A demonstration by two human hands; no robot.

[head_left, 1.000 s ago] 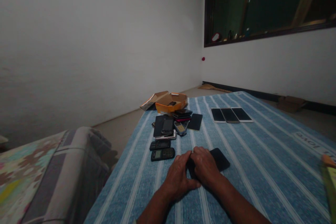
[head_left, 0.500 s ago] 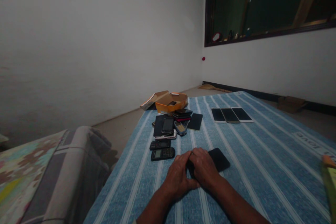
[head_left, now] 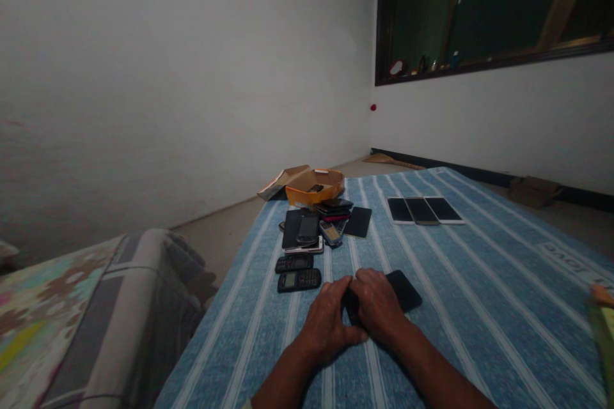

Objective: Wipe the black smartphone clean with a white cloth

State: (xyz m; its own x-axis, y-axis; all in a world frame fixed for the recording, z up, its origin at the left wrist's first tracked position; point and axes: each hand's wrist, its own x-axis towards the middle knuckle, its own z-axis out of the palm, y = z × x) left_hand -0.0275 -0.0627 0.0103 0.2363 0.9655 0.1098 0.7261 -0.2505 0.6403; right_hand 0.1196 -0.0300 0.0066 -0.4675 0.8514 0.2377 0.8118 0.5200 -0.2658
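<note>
While three phones (head_left: 423, 211) lie aligned, left hand (head_left: 326, 318) and right hand (head_left: 378, 304) clamp one phone (head_left: 405, 291).

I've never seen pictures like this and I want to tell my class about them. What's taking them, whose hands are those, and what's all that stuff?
There's no robot here. A person wears a camera on their head, so it looks forward and down at their own two bare hands.

The left hand and right hand are at a dark, flat phone, partly covering it, so I can't tell how tightly it's held.

On the blue striped cloth are two keypad phones, a jumbled phone pile, an open orange box and three phones side by side.
</note>
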